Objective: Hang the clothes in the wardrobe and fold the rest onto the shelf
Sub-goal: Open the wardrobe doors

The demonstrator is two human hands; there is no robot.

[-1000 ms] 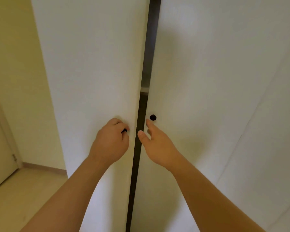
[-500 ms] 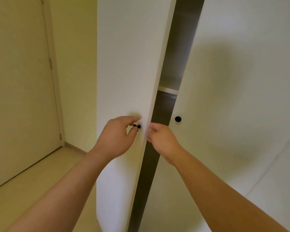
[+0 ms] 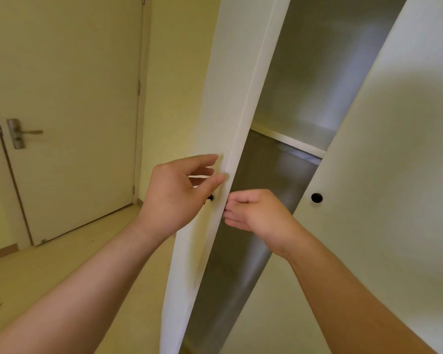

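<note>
Yellow-walled room | wardrobe (image 3: 394,149) is standing ahead, left door (image 3: 230,98) ajar | right hand (image 3: 258,213) is curling fingers round its edge, likely to pull | left hand (image 3: 174,198) is spreading loose, holding nothing, beside knob (image 3: 210,198) | shelf (image 3: 287,140) is showing inside; clothes unseen

Two wardrobe doors (image 3: 223,98) (image 3: 394,175), two knobs (image 3: 210,197) (image 3: 317,198), one shelf (image 3: 292,143), two hands (image 3: 174,195) (image 3: 261,213).
</note>
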